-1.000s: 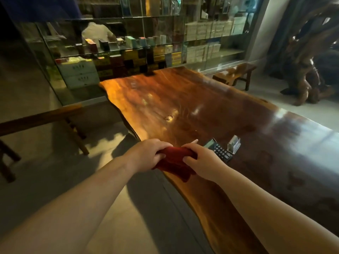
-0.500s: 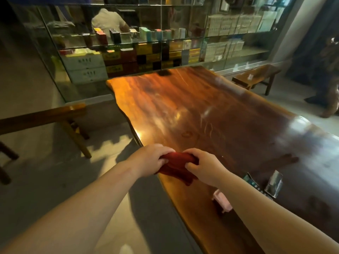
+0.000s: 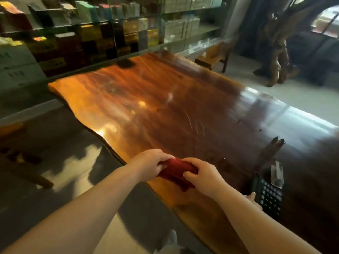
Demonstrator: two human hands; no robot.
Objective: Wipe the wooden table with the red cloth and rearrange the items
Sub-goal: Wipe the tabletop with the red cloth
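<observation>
Two hands [image 3: 149, 165] round bunched red cloth [image 3: 176, 170]

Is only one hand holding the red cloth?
No, the left hand and the right hand both grip the bunched cloth.

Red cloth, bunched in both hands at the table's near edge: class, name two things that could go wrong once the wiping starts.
1. The calculator and the clear holder sit just right of the right hand; a sideways sweep could knock them.
2. The red cloth is wadded between it and the left hand at the edge of the wooden table, so it may wipe poorly or drop.
</observation>
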